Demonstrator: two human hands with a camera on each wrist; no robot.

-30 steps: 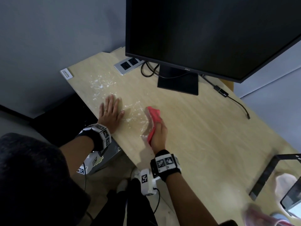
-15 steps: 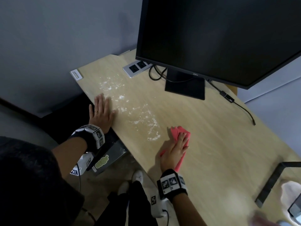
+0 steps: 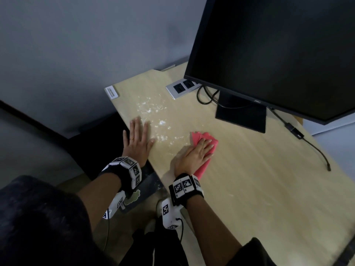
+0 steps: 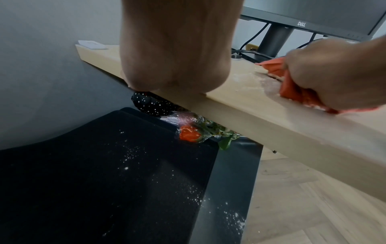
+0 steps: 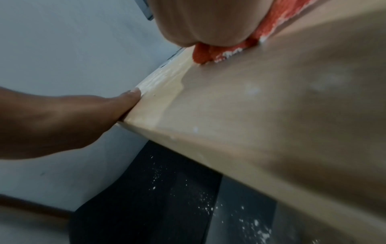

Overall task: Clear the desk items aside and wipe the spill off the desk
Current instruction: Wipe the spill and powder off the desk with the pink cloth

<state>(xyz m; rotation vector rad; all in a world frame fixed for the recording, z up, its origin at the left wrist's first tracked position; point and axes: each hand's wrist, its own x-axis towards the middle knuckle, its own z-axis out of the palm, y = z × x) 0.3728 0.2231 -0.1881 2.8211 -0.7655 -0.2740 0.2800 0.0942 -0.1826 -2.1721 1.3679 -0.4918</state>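
Note:
White powder spill (image 3: 153,112) lies scattered over the left end of the pale wooden desk (image 3: 259,179). My left hand (image 3: 138,139) rests flat on the desk's left edge beside the spill, fingers straight; the left wrist view shows only its palm heel (image 4: 175,57). My right hand (image 3: 194,154) presses a folded red cloth (image 3: 206,140) flat against the desk at the spill's right edge, with fingers spread on top. Powder clings to the red cloth (image 5: 208,52) along its lower edge. The left wrist view also shows my right hand (image 4: 334,74) on the red cloth (image 4: 292,92).
A black monitor (image 3: 278,54) on a flat base (image 3: 242,114) stands behind the cloth, with cables (image 3: 307,144) and a power outlet (image 3: 181,87) nearby. A white label (image 3: 111,92) sits at the desk corner. Below the desk are a powder-dusted black cabinet (image 4: 125,181) and a wrapped rose (image 4: 190,133).
My right hand drew the cloth back toward the near edge, then slid it forward again to the spill's right side. The powder trail near the cloth has thinned. My left hand stayed put.

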